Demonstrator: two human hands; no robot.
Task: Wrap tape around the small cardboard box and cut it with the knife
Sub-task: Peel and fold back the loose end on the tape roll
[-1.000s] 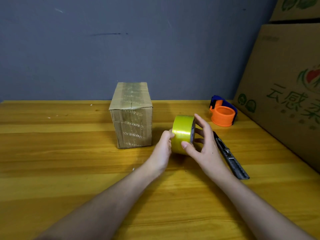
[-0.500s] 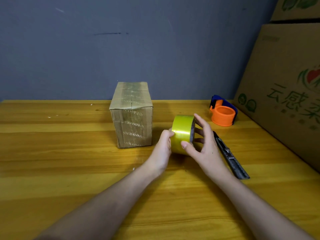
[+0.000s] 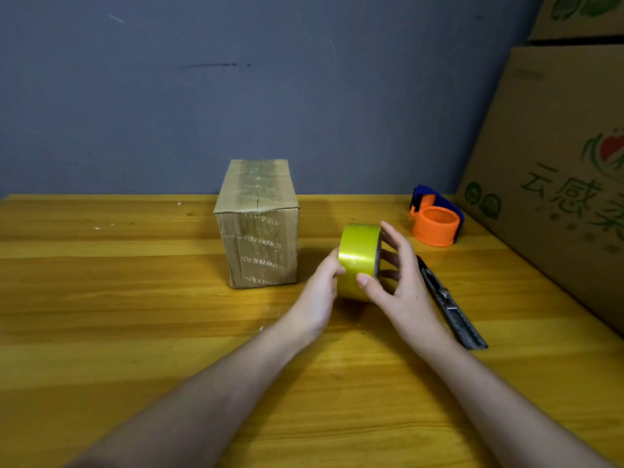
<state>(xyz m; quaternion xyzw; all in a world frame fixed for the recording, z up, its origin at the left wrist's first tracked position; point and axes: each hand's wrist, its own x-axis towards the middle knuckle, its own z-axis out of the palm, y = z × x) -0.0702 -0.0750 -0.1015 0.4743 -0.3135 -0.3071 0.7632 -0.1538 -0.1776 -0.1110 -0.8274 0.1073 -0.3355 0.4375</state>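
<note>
Holding the tape roll (image 3: 358,261) up on its edge, both hands meet just right of the box (image 3: 258,224), near the middle of the table (image 3: 118,332). The left hand (image 3: 319,292) curls round the roll's left side, thumb on the shiny yellow face. The right hand (image 3: 396,285) has its fingers spread over the roll's right side, and its thumb presses the front. No loose end of tape shows, so the job now looks like finding that end. To do it well, turn the roll slowly and feel with a thumbnail for the little ridge. Pick at it gently so the tape comes up whole and does not split. Then pull out a short strip and stick it to the box first. The box stands upright, apart from the hands, with old tape on top. The knife (image 3: 449,302) lies just right of the right hand, ready for later. An orange dispenser (image 3: 435,221) sits farther back on the right.
</note>
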